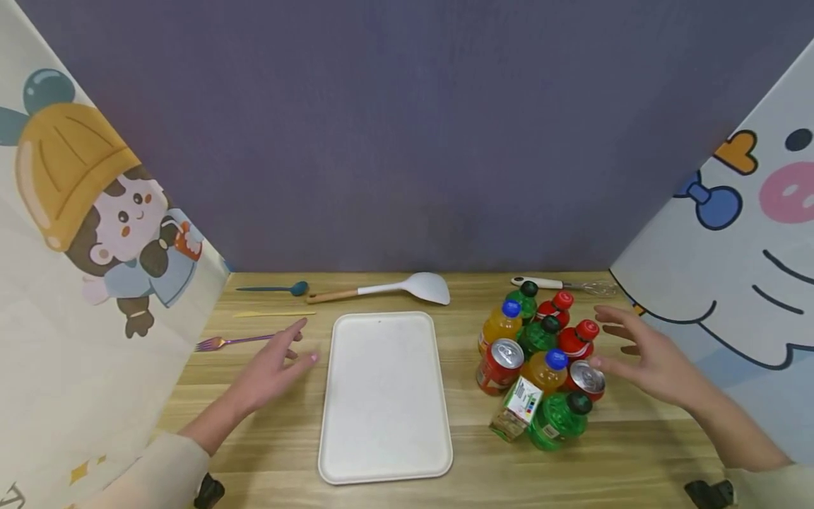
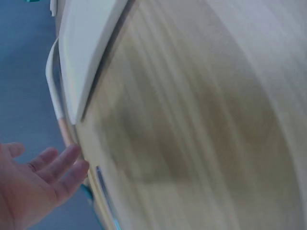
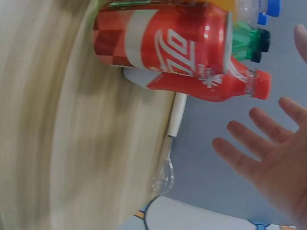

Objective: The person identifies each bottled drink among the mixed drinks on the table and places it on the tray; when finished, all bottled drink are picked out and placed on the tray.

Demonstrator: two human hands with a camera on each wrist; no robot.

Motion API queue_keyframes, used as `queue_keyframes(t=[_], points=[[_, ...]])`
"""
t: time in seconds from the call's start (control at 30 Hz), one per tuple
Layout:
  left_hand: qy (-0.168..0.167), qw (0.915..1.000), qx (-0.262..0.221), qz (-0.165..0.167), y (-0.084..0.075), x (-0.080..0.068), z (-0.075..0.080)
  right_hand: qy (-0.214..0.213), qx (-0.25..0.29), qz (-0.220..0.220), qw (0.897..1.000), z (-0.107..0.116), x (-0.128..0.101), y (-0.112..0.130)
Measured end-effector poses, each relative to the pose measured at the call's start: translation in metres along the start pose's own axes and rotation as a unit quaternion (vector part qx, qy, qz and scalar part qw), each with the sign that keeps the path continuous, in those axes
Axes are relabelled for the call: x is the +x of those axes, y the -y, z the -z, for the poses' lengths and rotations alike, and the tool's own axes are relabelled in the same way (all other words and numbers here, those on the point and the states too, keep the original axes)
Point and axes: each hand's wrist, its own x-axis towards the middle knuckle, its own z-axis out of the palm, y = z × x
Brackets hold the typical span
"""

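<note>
My left hand (image 1: 273, 367) hovers over the wooden table between the fork (image 1: 219, 343) and a white tray (image 1: 385, 396); its fingers are extended and hold nothing. On the right, my right hand (image 1: 645, 357) is beside a cluster of drinks, fingers spread and apart from them in the right wrist view. Nearest to it are a red soda can (image 1: 586, 379) and a red-capped bottle (image 1: 579, 339). The cluster also has green bottles (image 1: 558, 422), orange drink bottles (image 1: 500, 324), another red can (image 1: 500, 366) and a small drink carton (image 1: 516, 408).
Behind the tray lies a white spatula (image 1: 426, 288) with a wooden handle. A teal spoon (image 1: 297, 288) and a yellow knife (image 1: 273, 314) lie at the back left, a whisk (image 1: 598, 287) at the back right. A dark blue wall (image 1: 407, 141) closes off the back.
</note>
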Motion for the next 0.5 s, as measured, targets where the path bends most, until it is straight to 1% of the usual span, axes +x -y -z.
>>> queue_keyframes(t=[0.1, 0.23, 0.33, 0.43, 0.5], points=[[0.008, 0.9992, -0.027, 0.028, 0.003, 0.001, -0.007, 0.004, 0.021, -0.012, 1.000, -0.004, 0.000, -0.004], [0.024, 0.9955, -0.068, 0.061, 0.005, 0.001, -0.014, 0.008, 0.037, -0.027, 0.999, -0.008, 0.000, -0.012], [0.025, 0.9930, -0.087, 0.075, 0.007, 0.002, -0.018, 0.010, 0.043, -0.035, 0.998, -0.010, 0.002, -0.018], [0.024, 0.9882, -0.123, 0.088, 0.008, 0.003, -0.021, 0.016, 0.051, -0.044, 0.998, -0.012, 0.005, -0.023], [0.027, 0.9828, -0.155, 0.096, 0.009, 0.005, -0.023, 0.019, 0.054, -0.043, 0.997, -0.012, 0.006, -0.027]])
